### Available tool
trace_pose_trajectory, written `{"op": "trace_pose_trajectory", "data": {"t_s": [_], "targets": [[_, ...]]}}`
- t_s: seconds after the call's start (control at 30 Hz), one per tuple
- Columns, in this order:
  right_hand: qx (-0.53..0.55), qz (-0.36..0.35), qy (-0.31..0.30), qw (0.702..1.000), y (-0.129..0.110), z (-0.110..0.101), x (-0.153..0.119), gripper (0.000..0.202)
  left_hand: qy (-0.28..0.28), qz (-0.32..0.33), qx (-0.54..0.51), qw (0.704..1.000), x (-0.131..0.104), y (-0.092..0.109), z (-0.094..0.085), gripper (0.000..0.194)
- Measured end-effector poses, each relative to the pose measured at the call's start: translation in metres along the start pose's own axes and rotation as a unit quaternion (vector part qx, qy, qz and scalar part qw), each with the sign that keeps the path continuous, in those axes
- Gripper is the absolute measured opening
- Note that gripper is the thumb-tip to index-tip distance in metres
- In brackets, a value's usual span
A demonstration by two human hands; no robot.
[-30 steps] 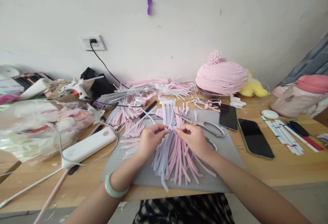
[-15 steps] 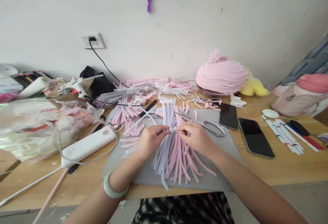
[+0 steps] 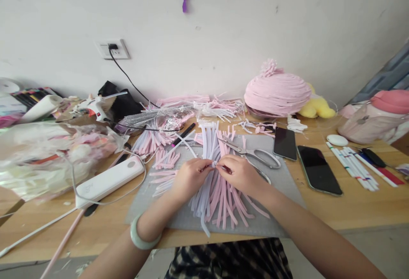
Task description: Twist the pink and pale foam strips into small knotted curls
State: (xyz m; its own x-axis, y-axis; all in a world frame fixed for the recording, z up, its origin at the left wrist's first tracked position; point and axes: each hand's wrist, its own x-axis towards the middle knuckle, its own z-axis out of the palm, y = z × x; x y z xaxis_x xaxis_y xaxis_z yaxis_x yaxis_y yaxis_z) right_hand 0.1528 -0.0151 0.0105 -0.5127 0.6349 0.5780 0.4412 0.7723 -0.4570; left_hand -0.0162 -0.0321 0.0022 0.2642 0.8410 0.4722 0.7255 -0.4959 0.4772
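My left hand (image 3: 191,176) and my right hand (image 3: 242,173) meet above the grey mat (image 3: 283,204), fingertips closed in a pinch. Between them is a short pale-lilac pipe cleaner (image 3: 214,165), bent small and mostly covered by the fingers. Beneath the hands lie lilac pipe cleaners (image 3: 198,204) on the left and pink pipe cleaners (image 3: 225,206) on the right, fanned towards me. Scissors (image 3: 264,158) with silver handles rest just beyond my right hand. Short pink pieces (image 3: 168,159) lie to the left of my left hand.
Two phones (image 3: 319,171) (image 3: 285,143) and several white markers (image 3: 353,169) lie on the right. On the left are a white power strip (image 3: 110,182) with its cable and a plastic bag (image 3: 41,164) of scraps. A pink pipe-cleaner dome (image 3: 276,93) and a glue gun (image 3: 96,107) stand at the back.
My fingertips have drawn closer together over the lilac pipe cleaner, so less of it shows. The right hand has shifted slightly left; the pipe cleaners on the mat look unchanged.
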Motion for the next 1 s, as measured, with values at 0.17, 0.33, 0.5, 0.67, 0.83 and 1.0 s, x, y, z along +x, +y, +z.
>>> {"op": "trace_pose_trajectory", "data": {"t_s": [0.17, 0.33, 0.5, 0.67, 0.83, 1.0], "targets": [[0.070, 0.109, -0.033, 0.991, -0.001, 0.005, 0.001, 0.011, -0.032, -0.029, -0.002, 0.999, 0.001, -0.001, 0.000, 0.012], [0.120, 0.206, -0.049, 0.970, 0.003, 0.007, 0.002, 0.020, -0.041, -0.046, 0.016, 0.998, 0.004, 0.000, -0.003, 0.014], [0.145, 0.233, -0.074, 0.959, 0.003, 0.009, 0.001, 0.034, -0.072, -0.059, 0.005, 0.996, 0.005, 0.001, -0.005, 0.013], [0.145, 0.236, -0.068, 0.958, 0.001, 0.012, 0.001, 0.033, -0.076, -0.069, -0.022, 0.994, 0.004, 0.000, -0.003, 0.014], [0.157, 0.265, -0.026, 0.951, 0.002, 0.010, 0.002, 0.033, 0.017, -0.134, -0.171, 0.976, 0.009, -0.004, -0.002, 0.042], [0.236, 0.332, 0.014, 0.913, 0.000, 0.005, 0.005, 0.030, 0.063, -0.296, -0.435, 0.848, 0.014, -0.007, 0.000, 0.038]]}}
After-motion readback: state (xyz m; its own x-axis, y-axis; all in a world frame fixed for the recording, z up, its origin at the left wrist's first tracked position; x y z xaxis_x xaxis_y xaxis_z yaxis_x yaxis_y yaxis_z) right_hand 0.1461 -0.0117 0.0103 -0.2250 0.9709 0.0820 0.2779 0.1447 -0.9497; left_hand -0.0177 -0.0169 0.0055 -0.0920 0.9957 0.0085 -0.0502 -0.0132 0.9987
